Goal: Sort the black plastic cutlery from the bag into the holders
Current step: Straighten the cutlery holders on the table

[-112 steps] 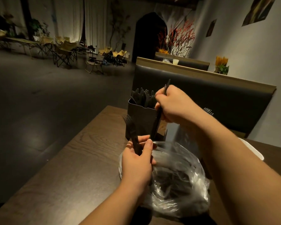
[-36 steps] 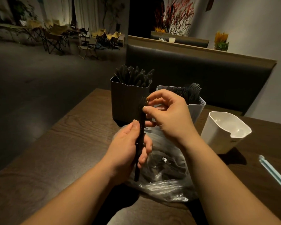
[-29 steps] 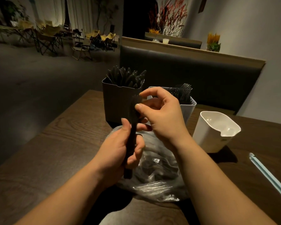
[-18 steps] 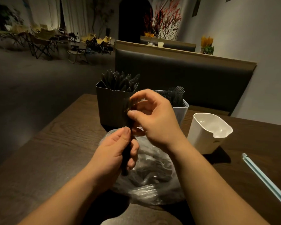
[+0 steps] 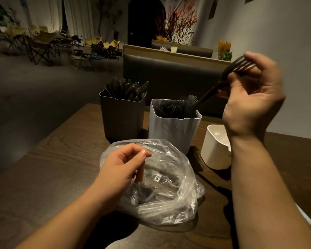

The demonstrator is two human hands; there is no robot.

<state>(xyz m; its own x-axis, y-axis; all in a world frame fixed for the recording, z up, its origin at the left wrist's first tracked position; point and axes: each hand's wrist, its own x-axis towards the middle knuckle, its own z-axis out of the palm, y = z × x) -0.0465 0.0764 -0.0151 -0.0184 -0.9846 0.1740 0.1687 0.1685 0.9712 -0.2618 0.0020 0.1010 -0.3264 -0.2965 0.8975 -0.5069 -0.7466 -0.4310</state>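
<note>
A black fork (image 5: 212, 90) is being pinched in the grip of the right hand (image 5: 250, 101), fingers curled round its neck, tines up. Its handle is slanting down into the pale holder (image 5: 174, 130), among the forks standing there. The placing step is judged to be under way: a downward slide between crowded neighbours is being called for, then a release. The left hand (image 5: 120, 169) is being held loosely curled, with nothing in it, over the mouth of the bag (image 5: 169, 203) on the surface (image 5: 52, 159). More dark cutlery is lying in the bag, waiting to be drawn.
</note>
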